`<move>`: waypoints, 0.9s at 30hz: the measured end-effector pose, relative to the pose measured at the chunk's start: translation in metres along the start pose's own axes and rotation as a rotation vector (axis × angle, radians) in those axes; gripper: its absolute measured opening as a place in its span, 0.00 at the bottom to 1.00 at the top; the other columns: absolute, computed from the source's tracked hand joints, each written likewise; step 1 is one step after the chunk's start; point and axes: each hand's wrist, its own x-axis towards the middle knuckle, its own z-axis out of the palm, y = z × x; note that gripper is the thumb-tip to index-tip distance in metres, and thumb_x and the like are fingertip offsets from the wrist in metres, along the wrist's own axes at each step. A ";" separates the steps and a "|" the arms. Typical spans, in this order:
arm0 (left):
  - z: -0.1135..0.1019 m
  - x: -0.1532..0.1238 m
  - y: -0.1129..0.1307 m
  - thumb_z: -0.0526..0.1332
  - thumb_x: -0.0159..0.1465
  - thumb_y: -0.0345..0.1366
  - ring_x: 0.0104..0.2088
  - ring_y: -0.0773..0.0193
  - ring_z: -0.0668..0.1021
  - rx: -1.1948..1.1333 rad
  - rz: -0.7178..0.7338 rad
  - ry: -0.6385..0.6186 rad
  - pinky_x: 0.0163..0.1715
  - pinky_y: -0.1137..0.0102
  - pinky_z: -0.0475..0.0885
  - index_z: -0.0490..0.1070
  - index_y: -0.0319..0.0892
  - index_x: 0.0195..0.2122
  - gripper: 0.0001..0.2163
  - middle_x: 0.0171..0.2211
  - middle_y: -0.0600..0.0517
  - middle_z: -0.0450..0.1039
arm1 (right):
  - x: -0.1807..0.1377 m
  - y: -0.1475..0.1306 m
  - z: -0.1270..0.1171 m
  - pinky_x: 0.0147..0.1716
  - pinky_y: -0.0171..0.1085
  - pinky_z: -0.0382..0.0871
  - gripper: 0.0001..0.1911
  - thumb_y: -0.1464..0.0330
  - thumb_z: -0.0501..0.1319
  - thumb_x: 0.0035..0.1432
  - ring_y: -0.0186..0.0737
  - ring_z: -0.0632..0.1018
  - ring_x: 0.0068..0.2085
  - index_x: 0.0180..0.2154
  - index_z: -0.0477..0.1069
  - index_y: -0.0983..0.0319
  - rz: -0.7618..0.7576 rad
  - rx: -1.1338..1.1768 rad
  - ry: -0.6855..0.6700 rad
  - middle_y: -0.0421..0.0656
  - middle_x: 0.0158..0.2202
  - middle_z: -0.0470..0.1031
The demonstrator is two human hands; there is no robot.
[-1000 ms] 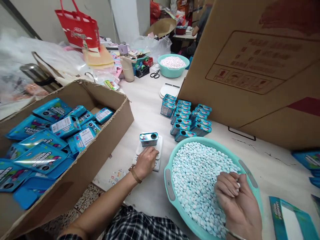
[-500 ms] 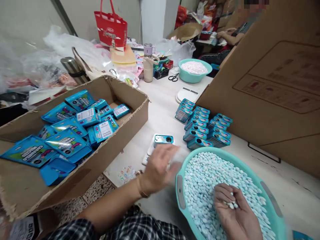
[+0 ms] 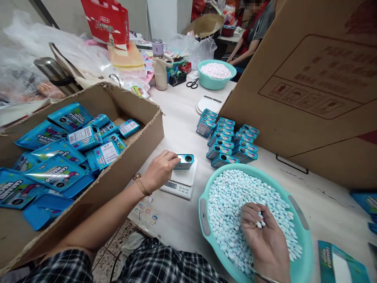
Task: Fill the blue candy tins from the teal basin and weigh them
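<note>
My left hand (image 3: 160, 169) is closed on the left end of a blue candy tin (image 3: 185, 161) with a dark round spot on its top. The tin is over the plate of a white digital scale (image 3: 179, 184); whether its base rests on the plate is hard to tell. Palm up, my right hand (image 3: 263, 232) curls around a few pale blue candies (image 3: 260, 221). It is above the turquoise basin (image 3: 203, 220), which is filled with many more of the same candies.
Rows of blue tins (image 3: 220, 147) stand behind the basin, beside a large cardboard carton (image 3: 318, 90). At left, an open cardboard box (image 3: 141, 153) holds blue packs. Farther back are a second scale (image 3: 209, 104), scissors (image 3: 192, 83) and another basin (image 3: 216, 83). A person (image 3: 250, 39) sits beyond.
My left hand has moved left and down to the tin on the scale and closed on it. My right hand stays over the basin with candies in it. The camera view has shifted.
</note>
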 end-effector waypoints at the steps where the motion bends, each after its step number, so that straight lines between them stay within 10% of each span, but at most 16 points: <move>1: -0.002 0.001 -0.001 0.52 0.68 0.24 0.45 0.55 0.72 0.009 0.012 -0.024 0.44 0.62 0.74 0.75 0.41 0.48 0.15 0.45 0.45 0.75 | 0.001 0.000 0.000 0.20 0.29 0.65 0.12 0.82 0.49 0.61 0.30 0.67 0.23 0.35 0.57 0.59 0.002 0.009 0.012 0.35 0.27 0.61; 27: -0.015 0.015 -0.030 0.60 0.66 0.34 0.32 0.66 0.75 -0.340 -0.062 -0.132 0.35 0.70 0.70 0.75 0.42 0.37 0.04 0.36 0.51 0.70 | -0.004 0.007 0.001 0.20 0.27 0.64 0.11 0.79 0.57 0.59 0.27 0.65 0.23 0.34 0.58 0.59 -0.017 -0.039 -0.019 0.33 0.28 0.59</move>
